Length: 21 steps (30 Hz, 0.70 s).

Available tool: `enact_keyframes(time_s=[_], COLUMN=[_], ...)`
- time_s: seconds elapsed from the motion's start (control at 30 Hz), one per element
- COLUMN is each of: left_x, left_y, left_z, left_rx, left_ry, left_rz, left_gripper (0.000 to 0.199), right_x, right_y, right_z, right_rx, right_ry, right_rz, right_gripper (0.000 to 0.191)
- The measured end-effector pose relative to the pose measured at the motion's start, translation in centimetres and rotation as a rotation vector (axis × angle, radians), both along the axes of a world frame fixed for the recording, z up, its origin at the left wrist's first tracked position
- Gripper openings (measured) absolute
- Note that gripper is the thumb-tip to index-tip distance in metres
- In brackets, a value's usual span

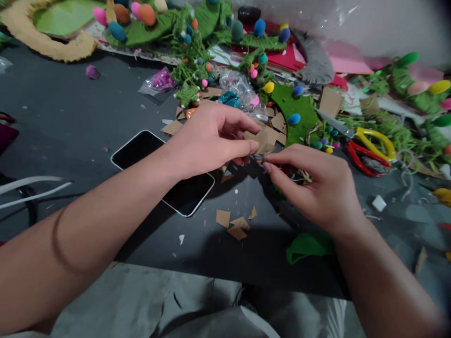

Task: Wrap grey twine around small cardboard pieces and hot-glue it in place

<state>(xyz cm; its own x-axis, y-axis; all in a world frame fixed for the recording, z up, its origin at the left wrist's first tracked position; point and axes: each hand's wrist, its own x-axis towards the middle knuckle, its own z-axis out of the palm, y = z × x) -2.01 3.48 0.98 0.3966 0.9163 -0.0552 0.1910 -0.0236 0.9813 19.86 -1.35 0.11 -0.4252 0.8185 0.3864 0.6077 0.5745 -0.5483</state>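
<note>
Between the thumb and fingers of my left hand (207, 141) is a small piece of brown cardboard (260, 141), held above the dark table. Close to its lower right edge, my right hand (310, 183) has its thumb and forefinger pinched together; whatever lies between those fingertips is too small to make out. Other cardboard pieces (278, 123) are heaped just behind the hands. A few cardboard scraps (237, 227) lie on the table in front. Under my left forearm rests a phone (190, 195) with a dark screen, partly covered by the arm.
Scissors (369, 145) with red and yellow handles lie at right. Green yarn crafts (155, 30) with coloured balls line the back. Plastic bags (243, 91) sit behind the cardboard. A green balloon-like piece (310, 248) is near the front edge, and white cables (31, 188) are at left.
</note>
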Motion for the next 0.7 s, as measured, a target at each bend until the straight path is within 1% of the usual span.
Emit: enact_keyframes(time_s=[0.17, 0.23, 0.3, 0.37, 0.47, 0.57, 0.7], left_x=[0.0, 0.1, 0.3, 0.4, 0.5, 0.2, 0.0], left_y=[-0.2, -0.3, -0.5, -0.6, -0.5, -0.3, -0.1], left_z=[-0.9, -1.1, -1.0, -0.8, -0.6, -0.6, -0.7], left_rx=[0.133, 0.163, 0.148, 0.098, 0.027, -0.006, -0.002], left_ry=[0.094, 0.129, 0.140, 0.116, 0.095, 0.120, 0.140], left_rz=[-0.003, -0.021, -0.041, -0.076, -0.149, -0.213, -0.231], left_gripper=[0.021, 0.019, 0.017, 0.015, 0.016, 0.018, 0.020], right_x=[0.4, 0.5, 0.6, 0.8, 1.0, 1.3, 1.5], right_y=[0.1, 0.1, 0.2, 0.3, 0.4, 0.6, 0.7], right_z=[-0.1, -0.1, 0.0, 0.2, 0.2, 0.1, 0.2], right_rx=[0.012, 0.030, 0.056, 0.087, 0.117, 0.097, 0.061], right_ry=[-0.082, -0.122, -0.156, -0.168, -0.118, -0.046, -0.031], right_rz=[0.041, 0.058, 0.069, 0.072, 0.059, 0.042, 0.017], right_gripper=[0.010, 0.012, 0.013, 0.013, 0.012, 0.011, 0.014])
